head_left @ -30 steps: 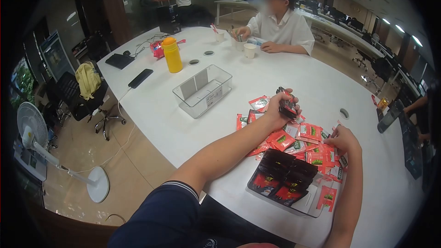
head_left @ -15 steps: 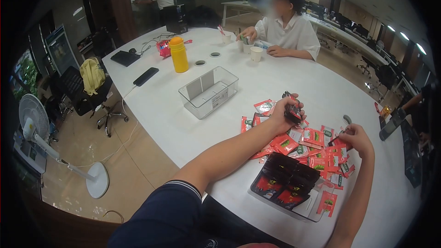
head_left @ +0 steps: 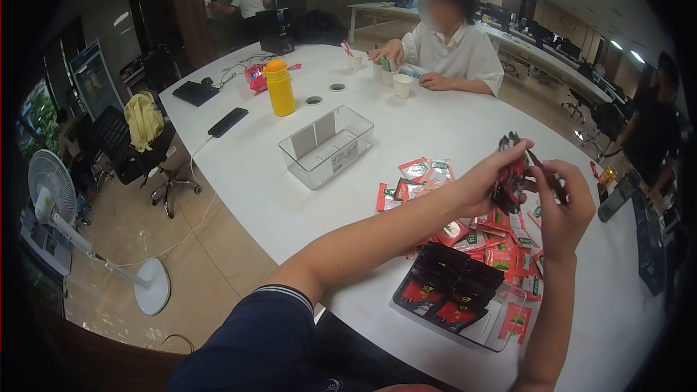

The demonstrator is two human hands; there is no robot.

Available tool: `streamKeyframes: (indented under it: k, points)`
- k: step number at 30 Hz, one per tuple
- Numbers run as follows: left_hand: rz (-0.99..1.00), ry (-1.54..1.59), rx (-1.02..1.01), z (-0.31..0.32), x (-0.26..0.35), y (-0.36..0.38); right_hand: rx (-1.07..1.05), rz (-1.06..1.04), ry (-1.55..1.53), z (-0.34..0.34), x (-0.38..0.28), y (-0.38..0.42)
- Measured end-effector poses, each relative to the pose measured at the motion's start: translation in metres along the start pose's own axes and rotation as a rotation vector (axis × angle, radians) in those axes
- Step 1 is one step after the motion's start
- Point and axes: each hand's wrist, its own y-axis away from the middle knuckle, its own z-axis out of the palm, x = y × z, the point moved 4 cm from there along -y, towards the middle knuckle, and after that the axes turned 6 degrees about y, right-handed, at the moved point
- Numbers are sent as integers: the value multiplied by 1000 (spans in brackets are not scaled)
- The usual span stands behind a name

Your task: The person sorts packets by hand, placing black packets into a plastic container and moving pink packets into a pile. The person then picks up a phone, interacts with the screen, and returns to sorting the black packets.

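Note:
My left hand [head_left: 479, 187] is closed round a stack of black-and-red sachets [head_left: 511, 180], held upright above the pile. Right beside it, my right hand [head_left: 570, 210] pinches one dark sachet [head_left: 556, 186] close to the stack's edge. Beneath both hands lies a loose heap of red-and-white sachets [head_left: 501, 258] on the white table. Nearer my body stands a clear plastic box [head_left: 488, 332], with rows of black sachets [head_left: 446, 283] packed upright in it. A red sachet [head_left: 515, 321] shows at that box's right end.
A second clear box [head_left: 319, 170] stands left of the heap. Beyond it are a yellow bottle [head_left: 282, 94], a phone [head_left: 228, 123] and paper cups [head_left: 402, 86]. Across the table sits a person in white [head_left: 465, 58]. A white fan [head_left: 54, 181] stands on the floor at left.
My right hand has come up from the heap with a dark sachet. My left hand has moved right with its stack, so the two hands now meet.

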Motion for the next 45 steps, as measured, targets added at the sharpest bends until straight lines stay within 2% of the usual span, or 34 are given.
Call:
streamKeyframes:
  k: [7, 11, 14, 17, 18, 19, 20, 22, 25, 31, 34, 37, 38, 41, 42, 43, 45]
  points:
    - [83, -31, -17, 24, 18, 8, -144, -397, 144, 0, -25, -2]
    - [161, -120, 24, 31, 41, 14, -234, -433, 181, -2, -24, -6]
    - [213, -201, -29, 31, 45, 13, -207, -232, 32, 5, -2, 1]
    - [239, -353, -19, 46, 50, 23, -138, -116, 59, 0, -7, -5]
    - [254, -381, -45, 52, 50, 25, -100, -177, 103, -2, -7, -9]
    - [260, -411, -82, 50, 50, 21, -99, -75, 38, -5, -10, -9]
    - [241, -438, -78, 55, 50, 24, -133, 38, -63, -5, -8, -8]
    - [217, -562, -83, 54, 51, 26, -210, 109, -20, -12, -10, -10]
    - [143, -557, -90, 56, 47, 25, -372, 101, 12, -22, -3, -16]
    - [137, -597, -79, 59, 42, 26, -506, 606, -265, -29, 17, -14]
    - [179, -668, -71, 55, 41, 27, -454, 791, -608, -14, 40, -8]
    - [378, -651, -39, 43, 45, 17, -270, 925, -910, 7, 48, -4]
    - [374, -644, -72, 38, 49, 16, -209, 1000, -954, 16, 55, -2]
    - [596, -889, -140, 31, 55, 13, -105, 1099, -1163, 45, 36, -3]
    - [633, -915, -145, 35, 58, 15, -153, 1231, -999, 52, 25, 3]
    - [637, -947, -123, 36, 62, 16, -233, 1256, -965, 59, 17, 8]
    - [592, -822, -64, 32, 73, 16, -380, 1262, -900, 74, 9, 10]
